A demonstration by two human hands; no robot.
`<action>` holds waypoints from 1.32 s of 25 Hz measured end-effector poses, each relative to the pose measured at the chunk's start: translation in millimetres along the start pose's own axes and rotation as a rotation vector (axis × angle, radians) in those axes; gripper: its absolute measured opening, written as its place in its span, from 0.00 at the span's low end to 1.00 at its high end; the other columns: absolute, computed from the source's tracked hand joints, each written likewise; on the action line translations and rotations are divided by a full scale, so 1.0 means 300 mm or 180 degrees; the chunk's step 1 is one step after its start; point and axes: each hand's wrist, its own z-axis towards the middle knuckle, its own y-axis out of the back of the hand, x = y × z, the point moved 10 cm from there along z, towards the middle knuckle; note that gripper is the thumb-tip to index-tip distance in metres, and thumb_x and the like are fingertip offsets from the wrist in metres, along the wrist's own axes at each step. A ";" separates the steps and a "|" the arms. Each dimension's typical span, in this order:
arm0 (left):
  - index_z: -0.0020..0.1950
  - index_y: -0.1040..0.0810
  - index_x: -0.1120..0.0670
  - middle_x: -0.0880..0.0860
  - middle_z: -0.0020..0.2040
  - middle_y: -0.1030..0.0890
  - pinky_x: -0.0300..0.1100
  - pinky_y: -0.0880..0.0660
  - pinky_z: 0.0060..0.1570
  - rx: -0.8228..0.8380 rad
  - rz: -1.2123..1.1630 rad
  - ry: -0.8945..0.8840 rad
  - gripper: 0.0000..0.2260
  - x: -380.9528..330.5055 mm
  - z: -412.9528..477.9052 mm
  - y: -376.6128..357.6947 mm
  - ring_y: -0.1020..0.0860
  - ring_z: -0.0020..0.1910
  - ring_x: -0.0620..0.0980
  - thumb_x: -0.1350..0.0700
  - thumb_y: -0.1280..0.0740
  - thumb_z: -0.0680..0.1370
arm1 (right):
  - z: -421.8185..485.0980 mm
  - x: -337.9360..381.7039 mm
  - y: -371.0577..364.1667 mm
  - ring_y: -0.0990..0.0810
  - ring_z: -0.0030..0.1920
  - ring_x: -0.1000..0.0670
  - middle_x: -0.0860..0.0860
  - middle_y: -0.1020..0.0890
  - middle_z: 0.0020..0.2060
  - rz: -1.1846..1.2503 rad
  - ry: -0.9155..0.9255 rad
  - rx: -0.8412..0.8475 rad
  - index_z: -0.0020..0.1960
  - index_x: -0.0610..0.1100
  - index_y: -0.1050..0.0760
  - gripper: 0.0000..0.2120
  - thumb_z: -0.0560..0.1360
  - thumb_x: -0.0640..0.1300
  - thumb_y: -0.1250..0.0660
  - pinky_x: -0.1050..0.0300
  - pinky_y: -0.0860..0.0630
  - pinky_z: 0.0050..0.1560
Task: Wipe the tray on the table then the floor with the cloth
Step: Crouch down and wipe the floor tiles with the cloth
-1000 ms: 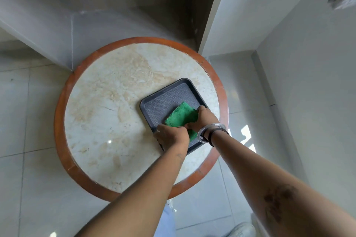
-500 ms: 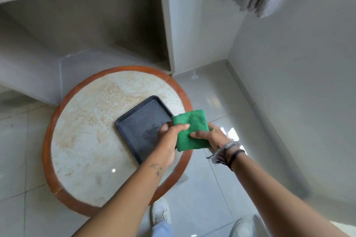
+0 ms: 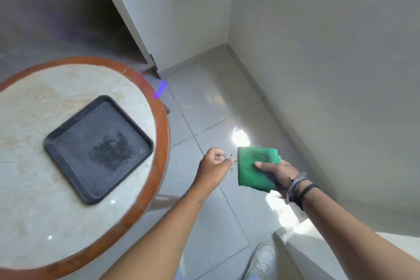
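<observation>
A dark grey tray (image 3: 68, 143) lies on the round marble table (image 3: 34, 211) at the left, with a darker damp patch in its middle. The folded green cloth (image 3: 252, 166) is off the table, held over the tiled floor (image 3: 216, 109) to the right of the table's rim. My right hand (image 3: 277, 173) grips the cloth, thumb on top and fingers underneath. My left hand (image 3: 213, 166) hovers just left of the cloth, fingers loosely curled and holding nothing, a small gap between it and the cloth.
The table has an orange-brown wooden rim (image 3: 162, 138). White walls meet in a corner (image 3: 228, 41) beyond the floor. A cabinet panel (image 3: 127, 18) stands behind the table. My white shoe (image 3: 261, 259) is on the tiles at the bottom, beside a low white ledge (image 3: 313, 245).
The cloth has been lifted off the tray and carried right, past the table's edge, over the floor. My left hand let go of it. The view swung right.
</observation>
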 end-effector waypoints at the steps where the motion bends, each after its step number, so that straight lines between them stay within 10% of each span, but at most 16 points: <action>1: 0.63 0.27 0.52 0.52 0.62 0.24 0.41 0.28 0.56 -0.0182 0.0804 -0.0124 0.19 0.068 0.057 0.020 0.24 0.59 0.49 0.47 0.33 0.74 | 0.060 -0.040 0.091 0.16 0.40 0.41 0.41 0.16 0.42 -0.0222 0.0039 -0.0581 0.56 0.35 0.22 0.16 0.68 0.32 0.27 0.54 0.19 0.31; 4: 0.72 0.36 0.57 0.57 0.73 0.33 0.52 0.43 0.71 -0.0485 0.2916 -0.0638 0.26 0.257 0.295 0.034 0.36 0.73 0.56 0.45 0.41 0.78 | 0.270 -0.086 0.193 0.21 0.40 0.45 0.45 0.18 0.36 -0.1387 0.0550 -0.1620 0.47 0.43 0.20 0.07 0.70 0.36 0.29 0.63 0.26 0.31; 8: 0.76 0.43 0.60 0.62 0.78 0.42 0.57 0.52 0.75 -0.1170 0.2681 -0.0064 0.29 0.565 0.637 0.061 0.47 0.78 0.58 0.43 0.49 0.82 | 0.636 -0.171 0.117 0.21 0.50 0.37 0.42 0.17 0.51 -0.3033 0.1484 -0.1955 0.57 0.48 0.22 0.22 0.66 0.32 0.38 0.52 0.25 0.46; 13: 0.79 0.49 0.54 0.60 0.80 0.51 0.55 0.57 0.76 -0.0643 0.3338 -0.0321 0.32 0.882 0.904 -0.110 0.53 0.79 0.57 0.38 0.56 0.80 | 1.076 -0.738 -0.080 0.50 0.76 0.42 0.44 0.47 0.77 -0.5407 0.1093 -0.0059 0.75 0.45 0.44 0.33 0.73 0.51 0.41 0.38 0.51 0.74; 19: 0.79 0.61 0.54 0.59 0.79 0.64 0.53 0.61 0.76 0.0194 0.3831 -0.0512 0.50 1.094 0.973 -0.129 0.64 0.78 0.56 0.28 0.41 0.70 | 1.126 -0.737 -0.098 0.47 0.76 0.44 0.45 0.42 0.77 -0.5003 0.2071 -0.0780 0.75 0.44 0.45 0.37 0.75 0.67 0.56 0.37 0.57 0.73; 24: 0.77 0.68 0.55 0.60 0.77 0.70 0.53 0.64 0.75 0.0505 0.3956 -0.0653 0.70 1.103 1.027 -0.171 0.69 0.76 0.58 0.24 0.30 0.53 | 1.175 -0.833 -0.172 0.64 0.76 0.43 0.48 0.62 0.76 -0.5396 0.1667 -0.0227 0.77 0.46 0.60 0.44 0.70 0.74 0.60 0.39 0.65 0.73; 28: 0.76 0.72 0.54 0.61 0.74 0.75 0.53 0.64 0.74 0.0458 0.4044 -0.0742 0.75 1.140 1.045 -0.180 0.75 0.72 0.59 0.28 0.25 0.48 | 1.042 -0.982 -0.119 0.56 0.77 0.42 0.48 0.52 0.78 -0.5707 0.2261 0.0419 0.77 0.49 0.52 0.43 0.71 0.75 0.57 0.41 0.72 0.71; 33: 0.72 0.77 0.52 0.61 0.71 0.79 0.54 0.68 0.71 0.0469 0.3997 -0.0713 0.78 1.174 1.075 -0.184 0.80 0.68 0.60 0.27 0.26 0.44 | 1.280 -0.636 0.033 0.57 0.77 0.44 0.49 0.54 0.78 -0.5574 0.1754 -0.0829 0.77 0.49 0.55 0.47 0.67 0.77 0.62 0.37 0.65 0.71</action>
